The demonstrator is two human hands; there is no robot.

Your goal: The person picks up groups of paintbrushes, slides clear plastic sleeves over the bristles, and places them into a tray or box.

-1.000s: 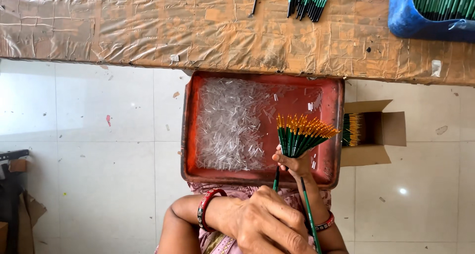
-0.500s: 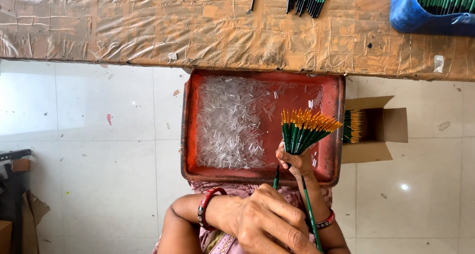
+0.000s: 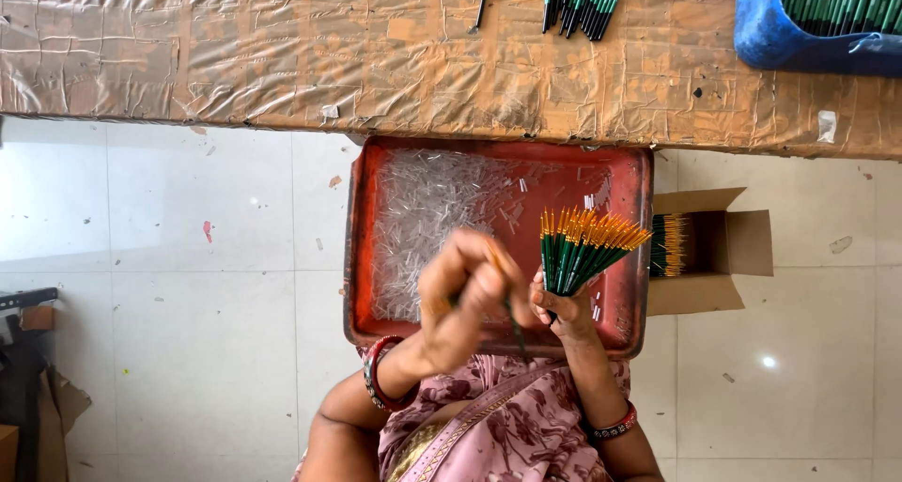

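nearest the camera, the left hand (image 3: 465, 299) is raised over the lap with its fingers pressed together, pinching one thin green brush (image 3: 512, 324) whose handle slants down toward the pink patterned cloth; its tip is blurred, so i cannot tell what sits on it. just beside it, the right hand (image 3: 562, 311) is closed around the bundle of green brushes (image 3: 584, 247), gripping the handles low so the orange-yellow tips fan out upward. both hands sit over the near edge of the red tray (image 3: 357, 247), which rests on the lap and holds a heap of small clear tubes (image 3: 427, 219). to the right on the tiled floor, an open cardboard box (image 3: 728, 247) holds more brushes lying flat. farthest off, the taped brown surface (image 3: 282, 59) carries loose brushes and a blue tub (image 3: 780, 40) with more.

judging by this, the step in hand is working the single brush beside the bundle; the next move calls for a steady pinch and keeping the bundle from splaying.
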